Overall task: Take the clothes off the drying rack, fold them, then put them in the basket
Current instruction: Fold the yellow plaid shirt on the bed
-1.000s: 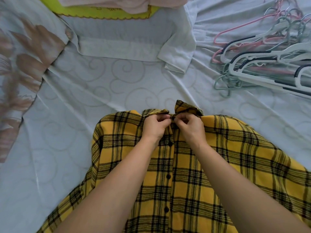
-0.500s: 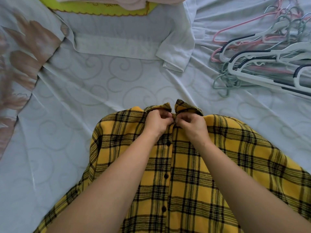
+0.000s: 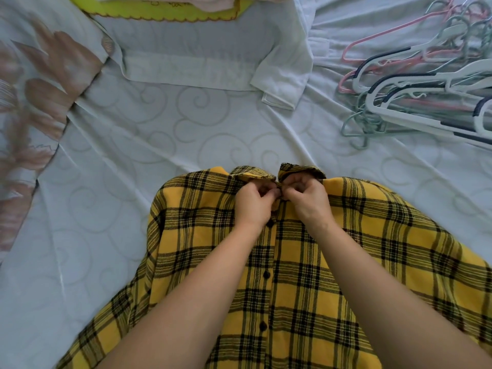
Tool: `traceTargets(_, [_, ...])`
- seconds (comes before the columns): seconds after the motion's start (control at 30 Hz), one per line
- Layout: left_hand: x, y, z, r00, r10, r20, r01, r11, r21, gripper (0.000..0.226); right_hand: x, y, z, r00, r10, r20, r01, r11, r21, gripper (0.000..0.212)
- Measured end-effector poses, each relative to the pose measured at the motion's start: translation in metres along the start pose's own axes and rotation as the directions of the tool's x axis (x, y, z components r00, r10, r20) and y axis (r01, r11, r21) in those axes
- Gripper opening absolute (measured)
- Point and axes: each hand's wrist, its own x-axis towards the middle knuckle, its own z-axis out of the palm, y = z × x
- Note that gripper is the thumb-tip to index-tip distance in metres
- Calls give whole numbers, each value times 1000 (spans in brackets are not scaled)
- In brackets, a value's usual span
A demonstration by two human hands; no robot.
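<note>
the shirt [image 3: 372, 235] looks like soft, light flannel. expect it to drape and slump rather than hold a shape, and the brushed weave should give your fingers plenty of grip. nothing about it seems fragile, but the front will likely gape if you pull 1 side alone. the best holds are probably the collar [image 3: 255, 173] and the shoulder seams, where the cloth is doubled and firmer. for turning it over to fold, take both shoulders at once.

it is yellow with a black plaid and lies front up, with black buttons [image 3: 266, 274] running down the middle, at least 2 in view between your forearms. it is spread on the sheet [image 3: 186, 129], collar pointing away from you. the hem and sleeve ends are out of frame.

your left hand [image 3: 253, 206] and right hand [image 3: 310, 203] meet at the neck just under the collar, touching each other. the fingers of both are curled tight and pinch the 2 front edges together. you are likely doing up the top button, which is hidden.

beyond the collar, a white garment [image 3: 199, 57] lies flat, apart from the shirt. the hangers [image 3: 426, 97] are piled at upper right, well apart. a yellow-green rim [image 3: 165, 12] at the top edge holds pink cloth and may be the basket, but that cannot be told. a floral cloth [image 3: 40, 75] lies at left.
</note>
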Motion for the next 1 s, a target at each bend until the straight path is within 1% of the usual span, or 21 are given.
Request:
traceTargets(0.07, [3,5,-7,971,-197,135,224,946,-235,16,-3,2,-2,999,-13,32,11,999,44,24])
traceTargets(0.13, [8,9,-15,912,-323,252,396,854,-339,16,-6,4,-4,997,-42,69,40,999,34,25])
traceTargets(0.2, [9,15,-19,876,-385,289,476,787,-394,16,-6,6,-3,996,-74,59,77,995,-61,21])
traceTargets(0.23, [8,18,-20,878,-390,279,473,797,-376,18,-7,6,-3,995,-91,47,96,987,-126,19])
traceTargets(0.27, [6,19,-22,893,-362,268,434,848,-302,18,-10,6,-3,994,-104,42,110,977,-181,16])
traceTargets(0.3, [2,21,-25,914,-299,274,357,914,-193,18,-13,5,-5,993,-109,50,117,972,-204,12])
traceTargets(0.37, [-3,20,-42,951,-129,281,143,989,-30,14,-22,2,-17,987,-143,78,156,965,-212,3])
traceTargets(0.4, [-2,20,-56,979,-36,198,35,999,10,11,-26,0,-29,980,-192,56,200,952,-231,8])
traceTargets(0.43, [5,18,-74,997,69,44,-72,995,73,6,-28,-3,-45,967,-254,-13,241,933,-266,13])
traceTargets(0.47, [15,14,-91,980,155,-122,-131,974,186,6,-24,-4,-63,943,-314,-112,262,905,-335,15])
traceTargets(0.5, [25,10,-107,955,195,-224,-117,940,320,16,-16,-3,-81,918,-346,-194,235,869,-436,17])
traceTargets(0.53, [32,8,-121,960,169,-223,-59,902,428,29,-7,-3,-96,914,-333,-233,162,824,-543,21])
traceTargets(0.6, [40,3,-136,997,-49,-62,74,837,542,47,8,1,-117,970,-179,-168,18,733,-680,33])
traceTargets(0.63, [42,3,-140,989,-149,9,120,829,547,51,13,1,-122,988,-93,-120,-17,716,-698,35])
traceTargets(0.67, [42,3,-143,977,-208,54,151,842,517,51,15,-2,-125,997,-10,-76,-46,724,-688,36])
traceTargets(0.7, [39,5,-148,968,-234,85,168,866,470,47,14,-6,-127,996,89,-30,-86,733,-674,35])
traceTargets(0.73, [34,7,-153,961,-253,113,185,890,417,39,11,-11,-129,982,189,18,-125,715,-688,33])
traceTargets(0.8, [20,7,-166,935,-287,209,214,925,314,21,-2,-19,-135,938,338,78,-155,608,-779,32])
traceTargets(0.83, [13,4,-173,919,-294,265,214,932,291,16,-10,-22,-141,923,375,85,-164,586,-794,30])
traceTargets(0.9, [-2,-4,-187,896,-290,336,210,944,255,10,-29,-25,-151,913,393,107,-194,650,-735,21])
traceTargets(1.0, [-27,-19,-208,847,-305,434,223,947,230,8,-61,-31,-160,931,327,160,-152,748,-646,18])
